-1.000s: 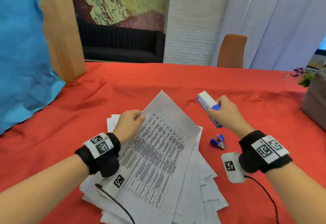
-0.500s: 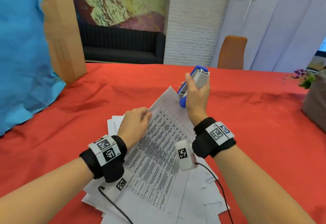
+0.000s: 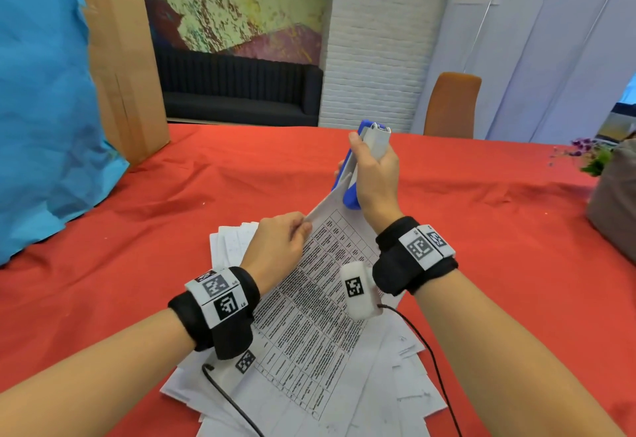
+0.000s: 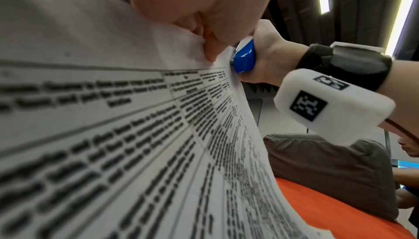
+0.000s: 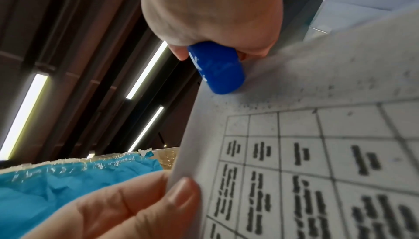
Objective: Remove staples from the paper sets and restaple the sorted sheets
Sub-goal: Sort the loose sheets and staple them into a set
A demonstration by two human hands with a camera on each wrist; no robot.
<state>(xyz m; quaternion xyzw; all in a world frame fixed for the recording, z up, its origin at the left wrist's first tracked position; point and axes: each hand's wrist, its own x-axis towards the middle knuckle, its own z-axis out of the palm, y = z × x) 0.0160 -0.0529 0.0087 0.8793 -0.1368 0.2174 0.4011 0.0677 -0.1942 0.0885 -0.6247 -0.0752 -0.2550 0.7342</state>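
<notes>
A printed paper set (image 3: 309,302) with a table on it lies atop a fanned pile of white sheets (image 3: 406,374) on the red tablecloth. My left hand (image 3: 280,247) pinches its upper left edge and lifts the top corner. My right hand (image 3: 373,175) grips a blue and white stapler (image 3: 368,151), held upright, with the paper's top corner in its mouth. In the right wrist view the stapler's blue end (image 5: 216,68) sits on the paper corner and my left thumb (image 5: 181,194) pinches the edge. The left wrist view shows the stapler (image 4: 243,58) at the sheet's far corner.
A blue paper-covered shape (image 3: 44,109) and a cardboard box (image 3: 124,58) stand at the left. A grey bag (image 3: 616,202) with a small plant (image 3: 592,157) sits at the right edge. An orange chair (image 3: 451,106) stands behind the table.
My right hand carried the stapler left from the table's right side to the paper's top corner. My left hand lifted that corner. The blue staple remover is no longer in sight.
</notes>
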